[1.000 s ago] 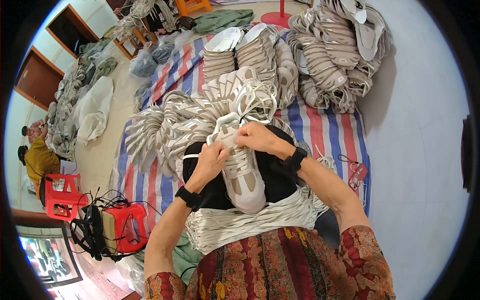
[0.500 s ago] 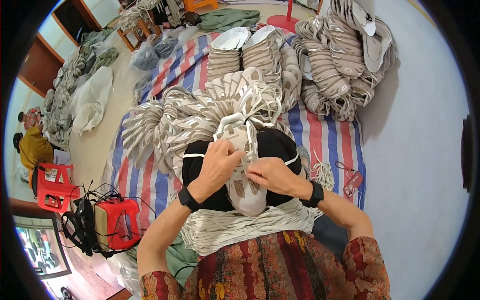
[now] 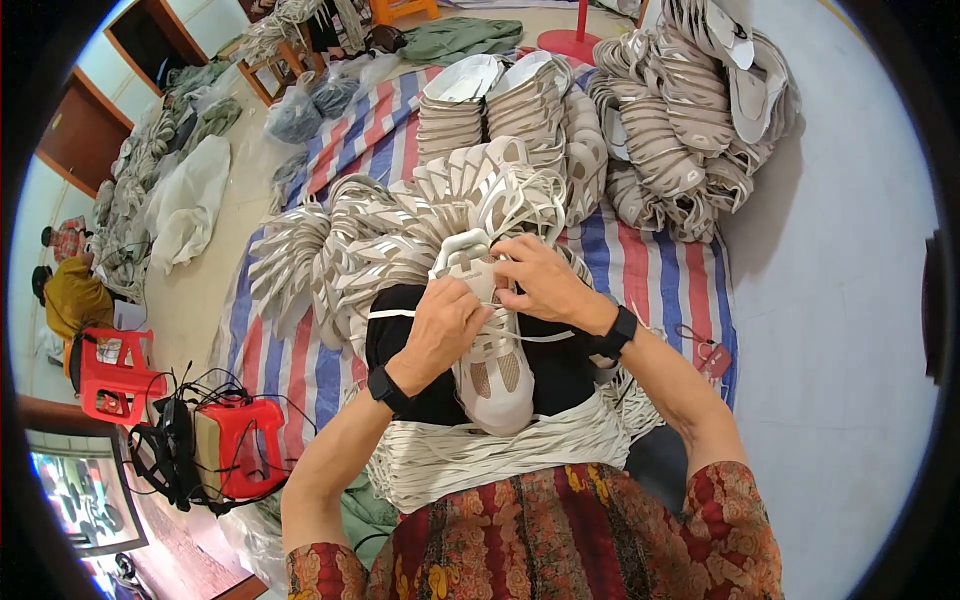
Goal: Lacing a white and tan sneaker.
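Observation:
A beige and white sneaker upper [image 3: 497, 405] lies on a black pad [image 3: 402, 355] over my lap, toe toward me. My left hand [image 3: 447, 325] is closed at the left side of its lacing area, fingers bent against the upper. My right hand [image 3: 548, 287] pinches at the upper eyelets beside the tongue; its fingertips seem to be on a shoelace, though they partly hide it. White lace crosses the throat below my fingers. A bundle of white shoelaces [image 3: 500, 455] lies across my lap, between the pad and my patterned top.
Fanned sneaker uppers [image 3: 290, 265] lie just beyond the pad on a striped sheet [image 3: 640, 265]. Stacked uppers [image 3: 455, 125] stand behind, with a tall heap [image 3: 680, 120] at right. Red stools [image 3: 250, 450] with black cables are at left. Another person [image 3: 75, 295] sits far left.
My right hand has moved up the upper, away from me, from the lower eyelets to those near the tongue top. The left hand stays at the left side of the lacing.

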The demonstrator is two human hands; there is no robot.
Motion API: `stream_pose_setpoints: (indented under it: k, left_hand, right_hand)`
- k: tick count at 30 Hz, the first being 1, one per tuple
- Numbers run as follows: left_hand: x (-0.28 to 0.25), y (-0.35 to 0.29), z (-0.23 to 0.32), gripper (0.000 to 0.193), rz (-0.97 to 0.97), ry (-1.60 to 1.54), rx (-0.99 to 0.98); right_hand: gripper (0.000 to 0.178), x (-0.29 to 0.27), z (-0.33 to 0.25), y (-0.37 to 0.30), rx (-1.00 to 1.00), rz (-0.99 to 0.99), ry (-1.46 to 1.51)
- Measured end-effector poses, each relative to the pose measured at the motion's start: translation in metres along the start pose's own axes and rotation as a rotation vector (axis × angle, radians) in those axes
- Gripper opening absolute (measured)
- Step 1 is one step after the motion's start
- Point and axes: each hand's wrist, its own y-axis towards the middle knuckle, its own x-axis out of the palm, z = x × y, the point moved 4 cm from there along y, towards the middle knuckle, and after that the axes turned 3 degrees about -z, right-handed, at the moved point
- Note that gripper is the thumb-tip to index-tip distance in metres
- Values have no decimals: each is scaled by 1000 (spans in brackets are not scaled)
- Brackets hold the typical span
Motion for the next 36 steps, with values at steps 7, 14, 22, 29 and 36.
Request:
stream_pose_setpoints:
  k: [7,14,22,29,36]
  left_hand:
    - [5,11,3,15,115,32,-19]
    - [11,28,4,15,-19,189,-15]
    - [4,24,4,16,120,187,-53]
    - [9,27,4,17,171,235,-70]
    - [8,23,7,14,138,324,-71]
  right_hand:
    - [11,4,7,-8,21,131,134]
    - [14,2,9,-9,15,125,113]
    - [13,1,12,-10,43,107,142]
    - [12,11,19,-7,44,107,244]
    - [15,9,19,-3,133,-92,290]
